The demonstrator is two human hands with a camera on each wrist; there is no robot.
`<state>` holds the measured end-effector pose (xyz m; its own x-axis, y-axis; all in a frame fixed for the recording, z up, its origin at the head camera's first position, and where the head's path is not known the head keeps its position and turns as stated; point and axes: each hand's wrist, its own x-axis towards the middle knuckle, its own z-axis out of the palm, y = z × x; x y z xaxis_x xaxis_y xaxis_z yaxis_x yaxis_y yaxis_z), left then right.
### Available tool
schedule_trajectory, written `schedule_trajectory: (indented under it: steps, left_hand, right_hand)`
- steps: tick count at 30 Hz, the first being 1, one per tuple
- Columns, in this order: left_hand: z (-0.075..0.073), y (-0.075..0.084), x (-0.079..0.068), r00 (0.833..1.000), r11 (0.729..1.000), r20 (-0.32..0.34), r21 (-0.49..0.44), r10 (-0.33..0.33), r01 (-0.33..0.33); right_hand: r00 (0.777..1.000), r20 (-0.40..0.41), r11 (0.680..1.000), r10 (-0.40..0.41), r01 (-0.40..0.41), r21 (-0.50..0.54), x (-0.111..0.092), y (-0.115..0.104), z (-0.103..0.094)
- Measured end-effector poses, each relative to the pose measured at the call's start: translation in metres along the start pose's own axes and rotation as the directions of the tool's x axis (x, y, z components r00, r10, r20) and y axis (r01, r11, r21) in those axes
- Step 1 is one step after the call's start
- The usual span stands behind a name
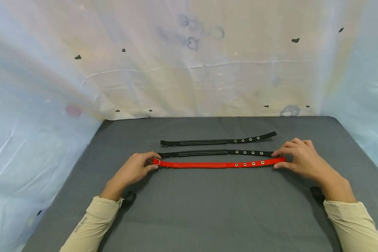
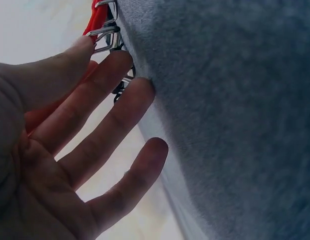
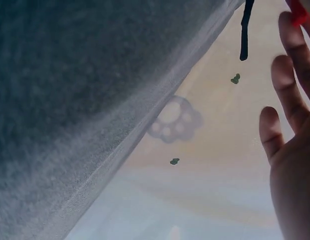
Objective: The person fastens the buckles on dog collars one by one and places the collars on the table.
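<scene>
A red pet collar (image 1: 201, 165) with metal eyelets lies stretched sideways in the head view. My left hand (image 1: 134, 168) pinches its buckle end between thumb and fingers; in the left wrist view the metal buckle (image 2: 107, 37) shows at the fingertips, with the other fingers spread. At the opposite end my right hand (image 1: 302, 160) pinches the red tip, seen only partly in the right wrist view. Just behind the red collar runs a black collar (image 1: 203, 153), its ends partly hidden by my fingers. Farther back lies a second black collar (image 1: 203, 142), apart from both hands.
All three collars lie roughly parallel on a grey cloth-covered table (image 1: 201, 210). A pale patterned curtain (image 1: 208, 87) hangs behind the table and along its sides. Black straps (image 1: 129, 199) are at the wrists.
</scene>
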<state>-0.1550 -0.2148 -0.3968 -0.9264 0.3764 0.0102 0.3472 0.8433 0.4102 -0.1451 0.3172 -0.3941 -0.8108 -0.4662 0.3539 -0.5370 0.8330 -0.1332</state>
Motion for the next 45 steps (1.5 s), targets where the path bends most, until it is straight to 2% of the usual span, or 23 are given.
schedule_trajectory:
  steps: [8,15,17,22,27,30,34,37,40,43,45]
  left_hand:
    - [0.000,-0.003,-0.004,0.999,0.999,-0.016,-0.042,-0.034,0.033]
    - [0.001,-0.004,0.003,0.998,0.977,0.031,-0.206,-0.051,0.056]
    - [0.002,-0.005,0.004,0.997,0.970,0.042,-0.233,-0.058,0.066]
    - [0.002,-0.006,0.001,0.997,0.972,0.030,-0.218,-0.077,0.082]
    - [0.000,-0.008,0.000,0.996,0.962,0.036,-0.259,-0.085,0.091]
    - [-0.002,-0.007,0.000,0.993,0.946,0.038,-0.302,-0.113,0.119]
    - [-0.006,-0.003,0.000,0.989,0.932,0.029,-0.331,-0.144,0.145]
    - [-0.009,0.002,0.000,0.989,0.924,0.005,-0.356,-0.147,0.140]
    - [-0.012,0.009,0.000,0.991,0.916,-0.037,-0.388,-0.126,0.101]
    - [-0.014,0.016,-0.001,0.993,0.907,-0.086,-0.421,-0.078,0.034]
    - [-0.016,0.021,-0.001,0.991,0.893,-0.119,-0.449,-0.055,-0.004]
  right_hand:
    - [0.992,0.112,0.998,0.065,-0.067,0.019,0.001,-0.003,-0.003]
    - [0.979,0.165,0.985,0.120,-0.138,0.103,-0.003,-0.004,-0.010]
    - [0.971,0.188,0.973,0.148,-0.177,0.147,-0.004,-0.004,-0.014]
    - [0.947,0.248,0.936,0.205,-0.264,0.232,-0.002,-0.005,-0.016]
    - [0.943,0.245,0.904,0.226,-0.297,0.308,0.002,-0.006,-0.010]
    - [0.951,0.220,0.874,0.217,-0.289,0.390,0.004,-0.006,-0.008]
    - [0.973,0.170,0.829,0.155,-0.221,0.513,0.007,-0.010,-0.007]
    - [0.984,0.142,0.796,0.108,-0.171,0.580,0.010,-0.014,-0.009]
    - [0.988,0.139,0.745,0.073,-0.147,0.651,0.012,-0.019,-0.011]
    - [0.990,0.137,0.695,0.046,-0.130,0.707,0.017,-0.023,-0.014]
    - [0.991,0.129,0.671,0.039,-0.122,0.731,0.021,-0.026,-0.016]
